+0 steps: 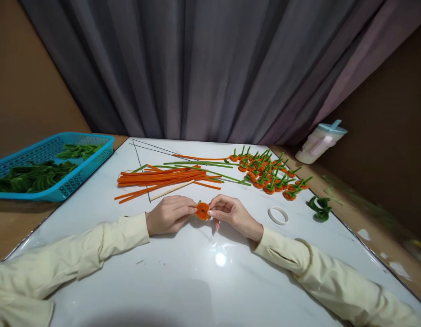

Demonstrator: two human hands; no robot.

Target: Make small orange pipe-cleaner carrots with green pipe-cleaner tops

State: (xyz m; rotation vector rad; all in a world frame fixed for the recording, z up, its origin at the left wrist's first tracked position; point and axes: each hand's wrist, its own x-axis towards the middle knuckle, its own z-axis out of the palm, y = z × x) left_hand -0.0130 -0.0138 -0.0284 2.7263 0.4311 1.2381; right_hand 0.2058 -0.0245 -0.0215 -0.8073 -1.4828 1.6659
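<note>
Both my hands rest on the white table (183, 281) and pinch a small orange pipe-cleaner pumpkin (203, 210) between them. My left hand (169, 214) grips its left side with closed fingers. My right hand (231, 213) holds its right side with thumb and fingertips. Just beyond lies a bundle of orange pipe cleaners (163, 179) with a pale wooden stick (172, 190) and green pipe cleaners (200, 164). A cluster of several finished orange pumpkins with green stems (268, 172) sits at the back right.
A blue plastic basket (61, 188) with green pipe-cleaner leaves stands at the left edge. A white tape ring (278, 215) and green curled pieces (320, 208) lie to the right. A pale lidded cup (320, 141) stands off the table's right corner, before a grey curtain.
</note>
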